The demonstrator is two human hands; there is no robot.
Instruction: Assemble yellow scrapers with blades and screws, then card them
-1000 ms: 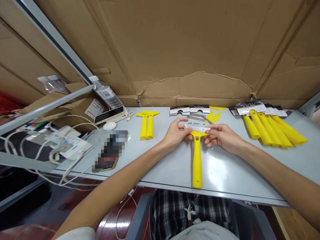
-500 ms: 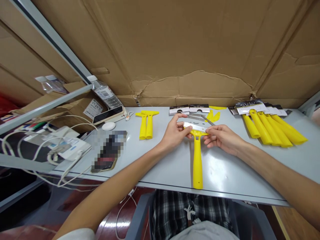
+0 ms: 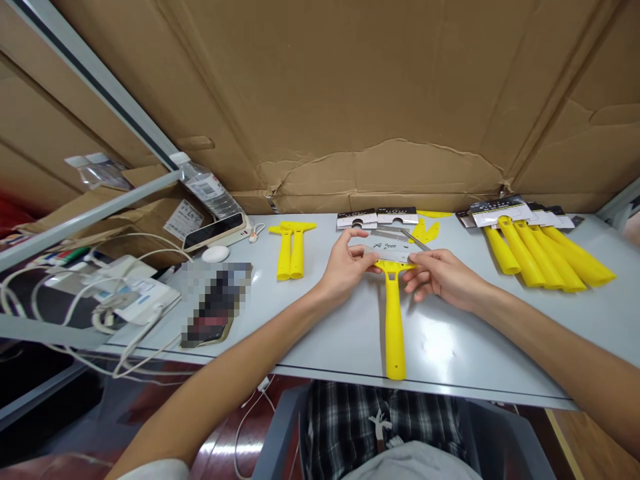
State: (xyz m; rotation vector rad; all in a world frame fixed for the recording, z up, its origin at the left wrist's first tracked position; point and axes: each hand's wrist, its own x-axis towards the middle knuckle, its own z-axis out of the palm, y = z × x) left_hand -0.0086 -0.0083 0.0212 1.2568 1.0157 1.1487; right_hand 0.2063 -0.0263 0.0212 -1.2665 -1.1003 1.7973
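Observation:
A yellow scraper handle [image 3: 395, 327] lies on the table, its grip pointing toward me and its wide head away from me. Across that head sits a flat metal scraper blade [image 3: 389, 251] with dark printing. My left hand [image 3: 347, 265] pinches the blade's left end between thumb and fingers. At the right end, my right hand [image 3: 443, 275] is closed on the blade, its lower fingers curled beside the head. Just beyond the blade lie more thin metal blades [image 3: 387, 233], a slim metal tool [image 3: 416, 241] and small yellow plastic pieces [image 3: 425, 231].
Two yellow handles [image 3: 291, 250] lie to the left. Several scrapers with card sleeves [image 3: 540, 257] fan out at the right, and black-and-white cards [image 3: 397, 215] lie at the back. A phone [image 3: 217, 307], white cables [image 3: 115, 303] and a bottle [image 3: 207, 187] occupy the left side. Cardboard [image 3: 380, 87] stands behind.
The blade now lies flatter over the handle's head and its printing shows more plainly. Both hands have hardly shifted and keep their pinch; the view has moved slightly.

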